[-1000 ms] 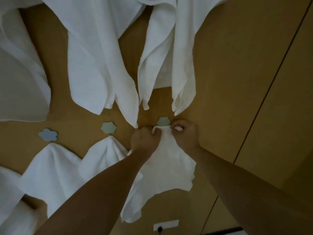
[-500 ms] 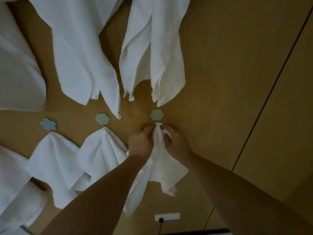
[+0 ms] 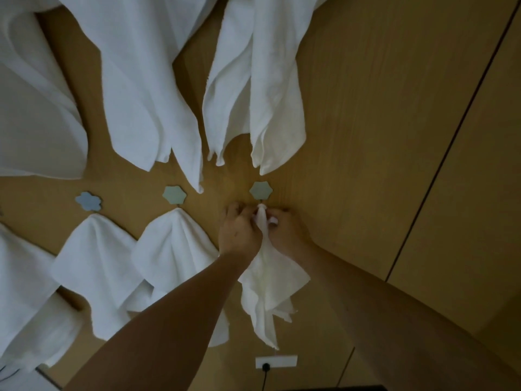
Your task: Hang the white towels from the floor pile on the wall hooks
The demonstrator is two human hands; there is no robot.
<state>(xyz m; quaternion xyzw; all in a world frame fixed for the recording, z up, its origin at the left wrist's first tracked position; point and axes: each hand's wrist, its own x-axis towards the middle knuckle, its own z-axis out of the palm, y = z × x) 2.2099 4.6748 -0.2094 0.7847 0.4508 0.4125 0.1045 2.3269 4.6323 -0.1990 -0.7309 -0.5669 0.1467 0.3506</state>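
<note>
A: Wall status?
B: Towel hangs just below hook, top bunched at it.
A: Hands?
B: Left hand and right hand both pinch towel's top, just under hook.

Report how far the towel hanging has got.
Done: small white towels already hang under the blue flower hook and the middle green hook, with larger towels on the row above. In hand: the left hand and right hand pinch a towel just under the right green hook. Left: the floor pile is out of view.
</note>
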